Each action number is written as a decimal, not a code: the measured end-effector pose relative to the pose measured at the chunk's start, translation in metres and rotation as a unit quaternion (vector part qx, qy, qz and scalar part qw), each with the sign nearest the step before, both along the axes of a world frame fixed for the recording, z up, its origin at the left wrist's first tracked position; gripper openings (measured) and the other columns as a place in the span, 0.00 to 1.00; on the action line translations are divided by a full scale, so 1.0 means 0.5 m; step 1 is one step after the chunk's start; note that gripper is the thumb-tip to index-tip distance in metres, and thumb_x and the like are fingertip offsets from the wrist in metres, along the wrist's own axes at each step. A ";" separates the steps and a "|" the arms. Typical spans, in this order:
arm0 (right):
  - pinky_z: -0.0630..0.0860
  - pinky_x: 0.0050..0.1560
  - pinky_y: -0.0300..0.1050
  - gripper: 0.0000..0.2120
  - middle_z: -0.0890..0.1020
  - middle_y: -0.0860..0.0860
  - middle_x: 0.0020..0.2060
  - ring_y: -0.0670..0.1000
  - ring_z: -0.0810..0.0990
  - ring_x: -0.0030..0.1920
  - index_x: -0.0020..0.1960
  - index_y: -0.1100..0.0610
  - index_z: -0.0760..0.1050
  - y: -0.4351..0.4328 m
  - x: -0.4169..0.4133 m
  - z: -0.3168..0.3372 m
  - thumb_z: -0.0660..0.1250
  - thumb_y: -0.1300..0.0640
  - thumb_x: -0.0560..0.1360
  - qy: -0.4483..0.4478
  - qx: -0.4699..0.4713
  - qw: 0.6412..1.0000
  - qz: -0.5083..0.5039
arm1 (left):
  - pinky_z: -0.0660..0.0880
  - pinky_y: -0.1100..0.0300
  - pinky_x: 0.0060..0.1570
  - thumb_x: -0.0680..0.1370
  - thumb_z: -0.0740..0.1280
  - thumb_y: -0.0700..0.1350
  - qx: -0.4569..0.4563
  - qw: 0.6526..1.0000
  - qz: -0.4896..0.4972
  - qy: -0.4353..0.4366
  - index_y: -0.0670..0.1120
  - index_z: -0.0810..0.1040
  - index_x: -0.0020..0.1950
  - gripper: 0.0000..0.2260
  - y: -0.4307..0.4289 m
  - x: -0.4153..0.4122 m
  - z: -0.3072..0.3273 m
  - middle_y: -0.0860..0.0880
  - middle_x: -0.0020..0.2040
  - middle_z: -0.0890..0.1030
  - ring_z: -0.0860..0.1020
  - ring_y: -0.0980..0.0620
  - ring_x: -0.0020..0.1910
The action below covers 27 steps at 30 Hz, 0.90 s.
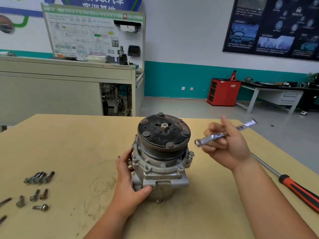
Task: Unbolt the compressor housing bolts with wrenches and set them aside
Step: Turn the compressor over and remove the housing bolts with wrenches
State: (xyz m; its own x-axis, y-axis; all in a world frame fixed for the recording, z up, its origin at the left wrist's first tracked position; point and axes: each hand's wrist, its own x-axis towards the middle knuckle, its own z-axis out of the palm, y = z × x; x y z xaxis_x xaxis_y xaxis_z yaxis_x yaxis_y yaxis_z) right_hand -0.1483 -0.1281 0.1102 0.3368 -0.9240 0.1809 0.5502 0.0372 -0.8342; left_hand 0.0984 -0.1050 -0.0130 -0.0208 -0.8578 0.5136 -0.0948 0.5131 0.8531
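The compressor (162, 163) stands upright at frame centre, the left hand (127, 183) curled round its housing. The right hand (226, 147) grips a wrench (213, 136) in the air right of it. Loose bolts (38, 177) lie lower left. Weak bracing could let wrench torque topple it

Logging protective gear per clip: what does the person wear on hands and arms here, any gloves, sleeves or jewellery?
No gloves: the left hand and right hand are bare. The left forearm and right forearm are bare too down to the picture's lower edge, so no sleeve shows. No watch, ring or wristband is visible.
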 end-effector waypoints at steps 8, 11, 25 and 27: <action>0.78 0.35 0.35 0.11 0.84 0.54 0.32 0.48 0.82 0.33 0.39 0.55 0.85 0.153 0.041 -0.063 0.63 0.58 0.67 0.052 -0.096 0.945 -0.308 | 0.70 0.69 0.57 0.61 0.70 0.57 -0.002 1.000 -0.001 -0.011 0.58 0.56 0.71 0.41 0.008 0.000 0.006 0.54 0.68 0.68 0.73 0.55 0.64; 0.79 0.36 0.36 0.12 0.85 0.57 0.34 0.51 0.84 0.34 0.39 0.56 0.84 0.173 0.077 -0.082 0.64 0.67 0.71 0.106 -0.112 0.914 -0.375 | 0.70 0.70 0.57 0.61 0.70 0.57 -0.001 1.000 0.001 -0.014 0.54 0.56 0.72 0.42 0.009 -0.001 0.009 0.50 0.69 0.68 0.73 0.55 0.65; 0.58 0.22 0.32 0.10 0.67 0.50 0.14 0.45 0.60 0.17 0.24 0.55 0.76 0.026 0.016 0.022 0.59 0.61 0.61 0.203 -0.125 0.969 -0.073 | 0.70 0.48 0.66 0.61 0.69 0.58 0.004 0.999 0.029 -0.030 0.59 0.57 0.70 0.40 0.009 0.001 0.006 0.45 0.68 0.67 0.71 0.47 0.67; 0.59 0.21 0.32 0.06 0.66 0.48 0.14 0.46 0.54 0.19 0.23 0.55 0.74 -0.007 0.027 0.024 0.69 0.55 0.56 0.180 -0.088 0.979 0.029 | 0.69 0.43 0.66 0.60 0.70 0.58 0.008 0.999 0.031 -0.025 0.58 0.57 0.70 0.41 0.010 0.000 0.006 0.44 0.69 0.67 0.71 0.47 0.67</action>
State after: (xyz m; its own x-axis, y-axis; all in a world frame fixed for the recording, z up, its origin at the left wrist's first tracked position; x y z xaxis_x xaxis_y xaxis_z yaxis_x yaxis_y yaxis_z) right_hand -0.1347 -0.1315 0.1224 0.4595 -0.8666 0.1947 0.2205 -0.1010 -0.9701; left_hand 0.0983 -0.1000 -0.0099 0.0075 -0.8661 0.4999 -0.1691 0.4916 0.8543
